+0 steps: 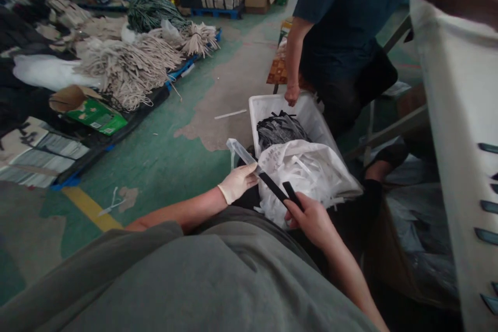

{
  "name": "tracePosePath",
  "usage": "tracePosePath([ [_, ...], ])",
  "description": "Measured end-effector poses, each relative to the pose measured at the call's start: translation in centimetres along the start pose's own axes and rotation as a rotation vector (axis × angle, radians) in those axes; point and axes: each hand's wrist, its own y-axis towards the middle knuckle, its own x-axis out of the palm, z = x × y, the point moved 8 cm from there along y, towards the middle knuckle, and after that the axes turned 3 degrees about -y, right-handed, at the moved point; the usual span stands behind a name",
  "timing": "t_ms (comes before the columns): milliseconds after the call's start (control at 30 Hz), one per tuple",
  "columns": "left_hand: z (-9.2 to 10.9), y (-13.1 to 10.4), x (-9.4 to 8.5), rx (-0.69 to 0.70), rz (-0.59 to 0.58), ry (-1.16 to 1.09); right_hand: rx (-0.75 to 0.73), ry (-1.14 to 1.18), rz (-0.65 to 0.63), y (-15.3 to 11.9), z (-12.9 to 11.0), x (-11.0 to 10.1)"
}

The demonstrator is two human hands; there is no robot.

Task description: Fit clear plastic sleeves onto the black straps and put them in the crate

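In the middle of the head view, my gloved left hand [240, 182] is closed on a narrow clear plastic sleeve [241, 151]. A black strip [273, 187] runs from the sleeve's lower end to my bare right hand [307, 213]. That hand is closed around the strip, and a second black end [291, 194] sticks up beside its fingers. Just beyond my hands, a white sack [330, 161] of clear plastic sleeves lies over the near part of a white bin [254, 114]. Black strips in plastic [280, 128] fill the bin's far part.
Another person [350, 26] stands beyond the bin, one hand at its far rim. A white table [443, 114] with dark pieces runs along the right. Bundled cords [128, 65] and a green box [97, 116] lie on pallets at left.
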Motion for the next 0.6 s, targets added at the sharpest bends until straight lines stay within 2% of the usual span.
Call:
tracePosePath([
  [133,-1.1,-0.6,0.3,-0.051,-0.056,0.023,-0.002,-0.108,0.05,0.6,-0.5,0.0],
  [300,-1.6,-0.9,0.2,0.02,-0.061,0.019,-0.033,-0.056,0.017,1.1,-1.2,0.8],
  [467,-4.6,-0.9,0.3,-0.16,-0.108,0.055,-0.035,-0.171,0.056,1.3,-1.5,0.9],
  [533,-4.1,-0.4,0.1,-0.111,-0.109,0.038,-0.058,-0.126,0.036,1.2,-1.2,1.0],
  [600,-2.8,0.1,-0.4,-0.022,-0.062,-0.004,-0.035,-0.084,0.002,0.9,-0.4,1.0],
])
